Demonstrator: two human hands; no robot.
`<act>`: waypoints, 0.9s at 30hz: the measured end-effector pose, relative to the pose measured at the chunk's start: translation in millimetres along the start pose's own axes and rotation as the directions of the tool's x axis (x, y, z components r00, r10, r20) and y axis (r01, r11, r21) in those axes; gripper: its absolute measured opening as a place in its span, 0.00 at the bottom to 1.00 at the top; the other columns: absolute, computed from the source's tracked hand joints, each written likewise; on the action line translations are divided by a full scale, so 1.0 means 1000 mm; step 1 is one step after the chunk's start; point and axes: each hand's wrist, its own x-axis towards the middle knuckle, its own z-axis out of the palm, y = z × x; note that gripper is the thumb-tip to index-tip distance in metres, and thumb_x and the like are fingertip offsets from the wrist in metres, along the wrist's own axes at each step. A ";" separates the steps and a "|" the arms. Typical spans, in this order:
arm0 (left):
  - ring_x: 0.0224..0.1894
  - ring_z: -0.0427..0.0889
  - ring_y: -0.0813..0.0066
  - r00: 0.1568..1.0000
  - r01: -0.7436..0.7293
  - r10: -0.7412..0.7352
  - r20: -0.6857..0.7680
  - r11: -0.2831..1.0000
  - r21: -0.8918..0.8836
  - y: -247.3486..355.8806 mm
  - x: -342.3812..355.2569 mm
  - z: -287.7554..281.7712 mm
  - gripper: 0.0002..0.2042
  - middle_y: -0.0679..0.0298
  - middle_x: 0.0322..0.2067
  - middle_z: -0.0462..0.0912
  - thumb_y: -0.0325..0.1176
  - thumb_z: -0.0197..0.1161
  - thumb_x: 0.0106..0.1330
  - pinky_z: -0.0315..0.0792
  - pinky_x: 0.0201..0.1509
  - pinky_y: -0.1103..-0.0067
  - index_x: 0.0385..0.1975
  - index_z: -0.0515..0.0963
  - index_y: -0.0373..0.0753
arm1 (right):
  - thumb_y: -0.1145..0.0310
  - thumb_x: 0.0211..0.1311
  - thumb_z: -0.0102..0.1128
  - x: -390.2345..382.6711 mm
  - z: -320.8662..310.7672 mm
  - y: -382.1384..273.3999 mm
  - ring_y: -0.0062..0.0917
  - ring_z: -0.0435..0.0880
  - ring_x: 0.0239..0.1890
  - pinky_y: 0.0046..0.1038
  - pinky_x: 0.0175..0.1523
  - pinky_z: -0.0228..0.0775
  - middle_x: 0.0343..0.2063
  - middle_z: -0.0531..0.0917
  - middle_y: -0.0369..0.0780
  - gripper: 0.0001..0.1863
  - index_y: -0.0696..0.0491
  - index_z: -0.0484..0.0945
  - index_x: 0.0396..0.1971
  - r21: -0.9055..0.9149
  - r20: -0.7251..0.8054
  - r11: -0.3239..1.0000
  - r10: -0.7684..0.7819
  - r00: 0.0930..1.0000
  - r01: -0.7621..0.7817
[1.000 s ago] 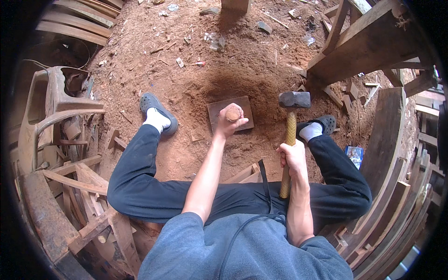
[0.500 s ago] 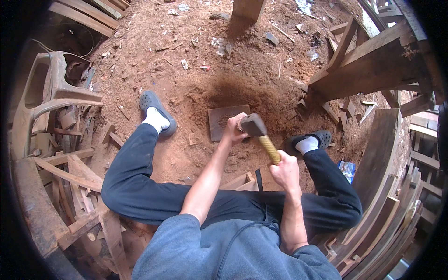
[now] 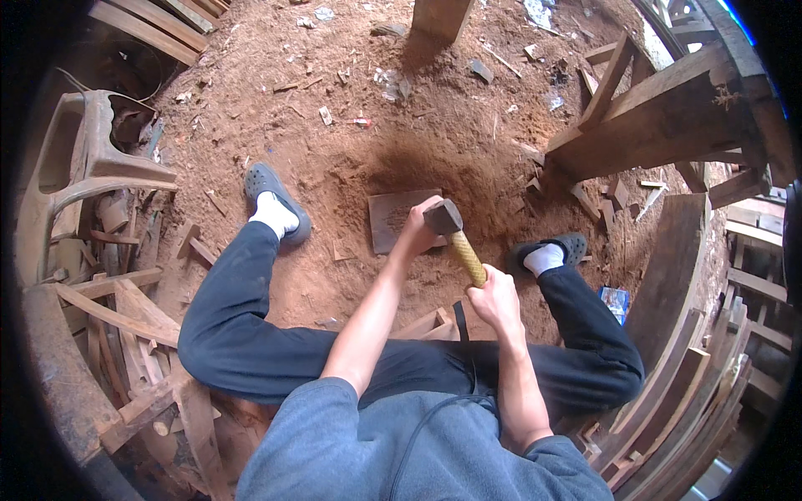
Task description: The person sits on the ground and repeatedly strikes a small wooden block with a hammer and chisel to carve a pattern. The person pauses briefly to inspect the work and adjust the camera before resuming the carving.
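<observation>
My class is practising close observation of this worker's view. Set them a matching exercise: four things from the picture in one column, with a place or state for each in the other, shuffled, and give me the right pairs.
Column 1
1. hammer
2. left hand
3. square slab
4. grey clogs

Column 2
A. lying on the brown ground
B. worn over white socks
C. gripped by its yellow handle in the right hand
D. partly hidden by a dark metal head

Right pairs: 1-C, 2-D, 3-A, 4-B
</observation>
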 end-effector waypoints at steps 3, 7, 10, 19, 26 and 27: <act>0.28 0.73 0.80 0.995 -0.097 0.091 0.048 0.983 0.155 -0.006 0.003 -0.003 0.14 0.68 0.25 0.76 0.28 0.76 0.49 0.72 0.35 0.78 0.30 0.75 0.36 | 0.69 0.47 0.56 0.003 0.000 0.000 0.52 0.80 0.39 0.43 0.44 0.72 0.30 0.81 0.57 0.13 0.60 0.77 0.32 0.054 0.032 0.998 0.009 0.999 -0.010; 0.35 0.80 0.65 0.992 -0.028 0.002 0.124 0.979 0.203 -0.010 0.006 -0.013 0.17 0.58 0.32 0.80 0.22 0.70 0.47 0.74 0.42 0.75 0.38 0.76 0.36 | 0.67 0.46 0.58 0.009 0.000 -0.003 0.46 0.84 0.35 0.39 0.40 0.73 0.26 0.81 0.55 0.14 0.63 0.76 0.30 0.145 0.108 0.989 0.015 0.994 -0.031; 0.40 0.81 0.71 0.980 0.105 -0.117 0.158 0.991 0.085 -0.002 0.012 -0.021 0.22 0.60 0.38 0.83 0.18 0.69 0.46 0.75 0.45 0.75 0.45 0.77 0.38 | 0.67 0.46 0.59 0.014 0.000 -0.004 0.34 0.83 0.29 0.34 0.37 0.72 0.23 0.82 0.50 0.13 0.63 0.76 0.29 0.275 0.224 0.946 0.113 0.968 -0.174; 0.43 0.76 0.81 0.872 0.406 -0.379 0.310 0.914 -0.024 0.036 0.024 -0.036 0.23 0.69 0.43 0.80 0.15 0.66 0.51 0.76 0.46 0.77 0.50 0.75 0.37 | 0.70 0.50 0.65 0.021 0.010 -0.002 0.17 0.69 0.11 0.25 0.16 0.60 0.13 0.73 0.35 0.15 0.60 0.75 0.37 0.365 0.160 0.929 0.011 0.987 -0.070; 0.39 0.76 0.82 0.960 0.075 -0.102 0.261 0.991 0.111 0.019 0.019 -0.031 0.18 0.68 0.36 0.82 0.19 0.66 0.53 0.75 0.44 0.78 0.45 0.77 0.35 | 0.67 0.51 0.66 0.018 0.010 -0.005 0.17 0.71 0.14 0.26 0.19 0.63 0.15 0.75 0.36 0.16 0.60 0.76 0.37 0.347 0.157 0.935 0.016 0.988 -0.070; 0.38 0.76 0.82 0.968 0.053 -0.080 0.238 0.992 0.117 0.017 0.018 -0.030 0.18 0.68 0.35 0.82 0.19 0.66 0.52 0.74 0.44 0.78 0.45 0.77 0.35 | 0.67 0.51 0.66 0.018 0.009 -0.005 0.17 0.72 0.15 0.26 0.20 0.64 0.16 0.76 0.37 0.17 0.60 0.76 0.37 0.332 0.158 0.941 0.017 0.987 -0.070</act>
